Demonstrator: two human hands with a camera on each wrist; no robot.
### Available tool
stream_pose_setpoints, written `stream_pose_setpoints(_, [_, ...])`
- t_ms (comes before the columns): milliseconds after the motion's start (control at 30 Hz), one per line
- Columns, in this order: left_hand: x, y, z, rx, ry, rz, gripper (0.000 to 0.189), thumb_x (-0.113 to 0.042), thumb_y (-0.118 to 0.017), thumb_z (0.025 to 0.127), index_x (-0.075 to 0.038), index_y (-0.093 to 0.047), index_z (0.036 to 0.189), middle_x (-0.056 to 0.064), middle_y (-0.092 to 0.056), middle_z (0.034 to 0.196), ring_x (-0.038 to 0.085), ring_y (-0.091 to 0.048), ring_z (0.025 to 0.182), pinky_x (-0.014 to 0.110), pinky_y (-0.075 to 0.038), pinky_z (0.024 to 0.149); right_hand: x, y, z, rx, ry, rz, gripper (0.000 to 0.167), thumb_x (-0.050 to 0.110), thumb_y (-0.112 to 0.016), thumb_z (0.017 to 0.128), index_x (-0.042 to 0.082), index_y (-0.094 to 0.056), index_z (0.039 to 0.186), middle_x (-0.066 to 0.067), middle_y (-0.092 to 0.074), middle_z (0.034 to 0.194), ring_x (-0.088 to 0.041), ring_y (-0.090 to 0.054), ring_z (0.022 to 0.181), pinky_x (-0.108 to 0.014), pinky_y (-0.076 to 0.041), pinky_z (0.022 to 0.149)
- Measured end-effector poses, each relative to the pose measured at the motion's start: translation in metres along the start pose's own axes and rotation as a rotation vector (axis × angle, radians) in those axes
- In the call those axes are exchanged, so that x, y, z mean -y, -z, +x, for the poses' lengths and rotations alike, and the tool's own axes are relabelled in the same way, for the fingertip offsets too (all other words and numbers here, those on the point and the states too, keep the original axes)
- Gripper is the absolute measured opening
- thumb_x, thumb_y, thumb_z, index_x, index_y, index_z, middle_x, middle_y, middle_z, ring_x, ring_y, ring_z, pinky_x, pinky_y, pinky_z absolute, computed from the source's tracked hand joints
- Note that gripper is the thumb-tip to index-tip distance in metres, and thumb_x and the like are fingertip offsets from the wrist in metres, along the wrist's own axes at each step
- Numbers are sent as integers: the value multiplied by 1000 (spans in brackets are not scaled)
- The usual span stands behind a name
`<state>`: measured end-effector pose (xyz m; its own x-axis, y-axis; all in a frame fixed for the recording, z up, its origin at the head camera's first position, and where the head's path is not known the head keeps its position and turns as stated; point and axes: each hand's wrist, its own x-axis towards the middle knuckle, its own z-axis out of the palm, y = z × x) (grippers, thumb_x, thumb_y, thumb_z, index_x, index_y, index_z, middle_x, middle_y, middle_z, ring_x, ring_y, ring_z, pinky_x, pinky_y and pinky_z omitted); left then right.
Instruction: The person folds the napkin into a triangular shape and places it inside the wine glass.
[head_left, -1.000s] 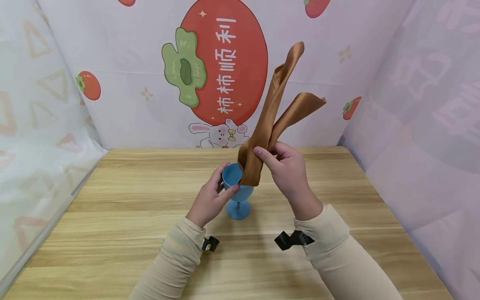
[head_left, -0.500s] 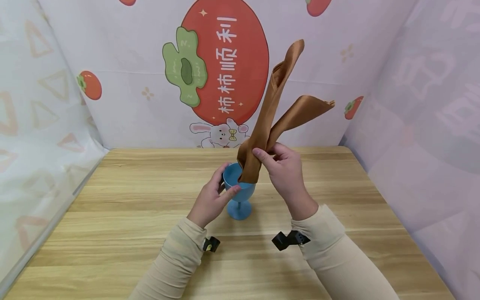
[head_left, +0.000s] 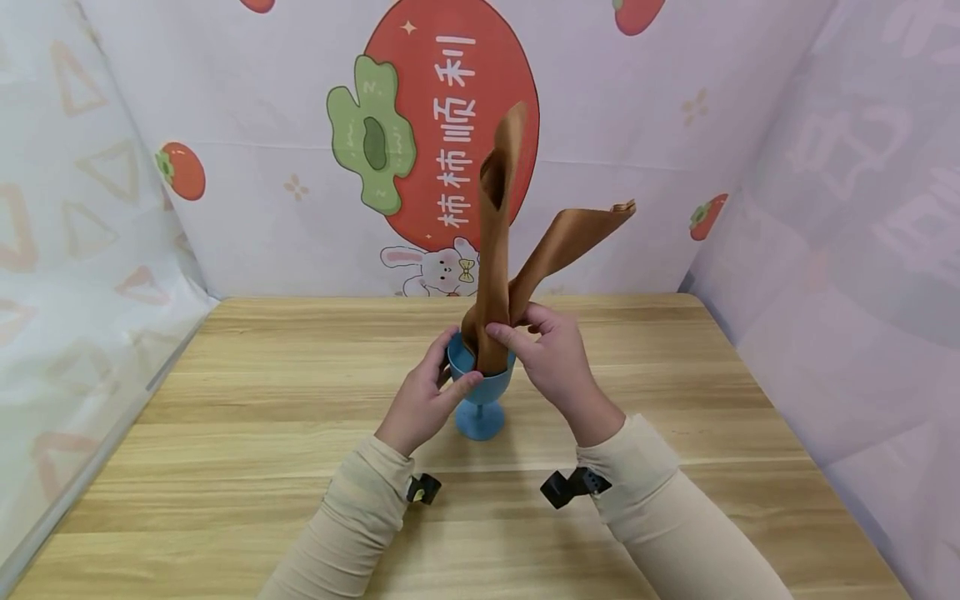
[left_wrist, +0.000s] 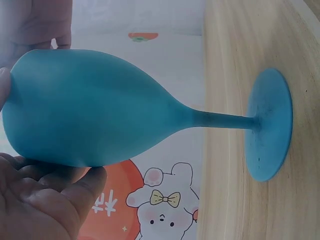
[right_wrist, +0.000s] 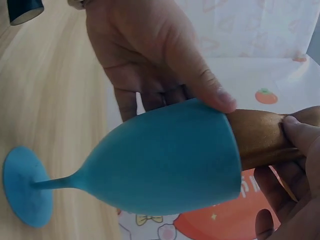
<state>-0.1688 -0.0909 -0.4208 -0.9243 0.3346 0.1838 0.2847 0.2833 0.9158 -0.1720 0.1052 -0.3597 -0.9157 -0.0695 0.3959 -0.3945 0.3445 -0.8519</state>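
Observation:
A blue goblet (head_left: pixel 480 419) stands upright on the wooden table. My left hand (head_left: pixel 426 402) grips its bowl near the rim, thumb in front and fingers round the far left side. The right hand (head_left: pixel 557 360) pinches a folded brown satin napkin (head_left: pixel 495 242) between thumb and fingers just above the rim. In the right wrist view, the lower end of the napkin (right_wrist: pixel 260 137) enters the mouth of the goblet (right_wrist: pixel 165 160). Two rolled ends rise above, one nearly vertical, the other slanting right. How deep the napkin reaches is hidden by the bowl.
The light wood table (head_left: pixel 262 433) reaches back to a printed cloth backdrop (head_left: pixel 247 233) with persimmons and a rabbit. Patterned sheets hang at both sides. A black camera is strapped to each wrist.
The right hand has moved left and slightly down, bringing the napkin more upright and its lower end into the goblet. My left hand keeps hold of the goblet in nearly the same place.

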Motion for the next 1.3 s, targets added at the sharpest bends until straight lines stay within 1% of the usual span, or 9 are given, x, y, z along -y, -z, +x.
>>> stream_pose_setpoints(267, [2,0,0,-6,-39,18,72,-38,-61,100,-15,-27,158,9,-39,157,27,-41,142,47,-37,110,-10,-8,-9,52,-44,-46,33,21,-80,87,8,-74,118,-4,-73,112,-22,-58,111,-50,-42,95])
stream_pose_setpoints(400, [3,-1,1,-6,-65,18,69,-37,-62,100,-19,-28,157,9,-42,155,27,-42,142,47,-38,110,-13,-12,-13,55,-35,-79,39,21,-83,85,8,-73,120,-4,-67,123,-24,-52,123,-54,-40,104])
stream_pose_setpoints(567, [3,-2,1,-10,-100,-3,68,-32,-63,100,-23,-28,157,7,-43,154,25,-43,141,49,-37,111,-19,-16,-19,43,-21,-124,41,23,-84,83,6,-73,119,-10,-62,126,-29,-46,125,-57,-39,105])
stream_pose_setpoints(667, [3,-2,2,-13,-115,0,70,-31,-64,99,-27,-26,158,6,-42,154,25,-42,141,50,-38,110,-20,-15,-21,58,-15,-109,39,25,-80,87,7,-72,121,-9,-63,125,-28,-47,126,-56,-37,107])
stream_pose_setpoints(767, [2,-1,1,-14,-121,8,67,-31,-63,100,-29,-28,156,6,-43,154,25,-43,141,51,-39,109,-20,-14,-22,85,6,-91,34,26,-72,95,6,-71,122,-10,-63,125,-28,-46,127,-56,-36,108])
stream_pose_setpoints(933, [2,-2,0,-13,-129,5,53,-27,-63,100,-23,-41,148,8,-49,149,27,-45,139,53,-40,108,-19,-12,-23,88,13,-78,33,24,-60,102,0,-70,121,-15,-61,126,-31,-45,127,-58,-37,107])
stream_pose_setpoints(1100, [1,-3,-1,-9,-166,-30,40,-21,-62,101,-19,-49,139,8,-51,146,27,-44,140,57,-39,108,-20,-10,-18,65,6,-84,32,23,-60,102,-1,-69,121,-16,-61,127,-30,-47,127,-55,-38,107])
stream_pose_setpoints(1233, [1,-3,-1,-3,-213,-52,34,-17,-62,101,-18,-53,133,5,-51,142,24,-44,139,57,-41,106,-21,-8,-11,49,-40,-76,34,26,-61,102,0,-69,122,-14,-60,129,-28,-48,128,-55,-39,106])
stream_pose_setpoints(1300, [1,-2,-1,4,-241,-69,34,-13,-61,100,-15,-54,133,7,-50,141,25,-44,138,55,-42,105,-22,-6,-8,46,-69,-71,35,28,-61,102,1,-68,124,-13,-59,131,-27,-48,130,-55,-40,106])
